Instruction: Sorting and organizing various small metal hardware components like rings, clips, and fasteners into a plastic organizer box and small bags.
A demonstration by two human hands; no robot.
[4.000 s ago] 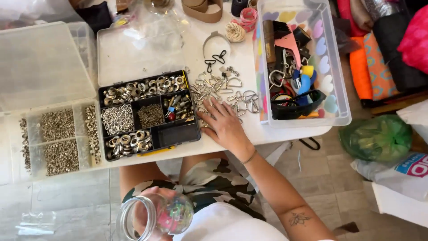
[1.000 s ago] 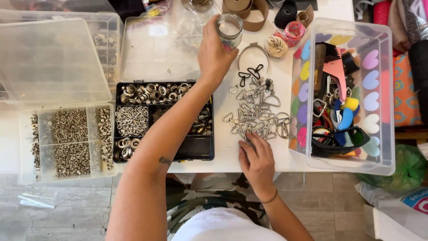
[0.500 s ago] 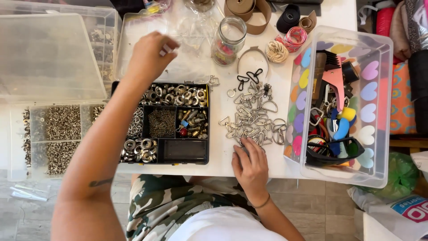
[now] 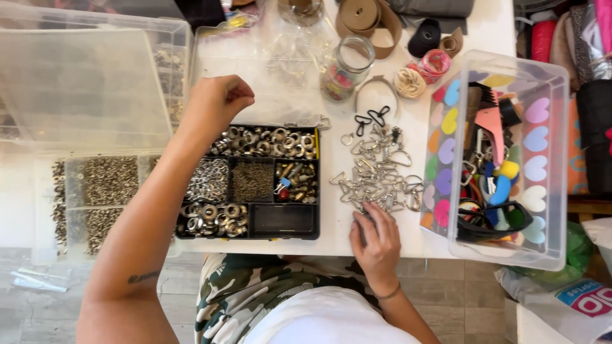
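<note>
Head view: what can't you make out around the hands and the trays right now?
- Left hand: curled into a fist above the black tray; anything inside its grip is hidden by the fingers.
- Right hand: fingertips rest on the near edge of the clip pile, hiding what they touch.
- Jar: contents too small to tell.
- Clear bin: items overlap, too cluttered to tell apart.

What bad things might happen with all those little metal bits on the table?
The right hand rests on the loose pile of silver metal clasps close to the white table's front edge, so some might slide off onto the floor. The left hand hovers, loosely closed, over the open black compartment tray of metal rings; a bump of the forearm might mix or spill its sorted parts.
</note>
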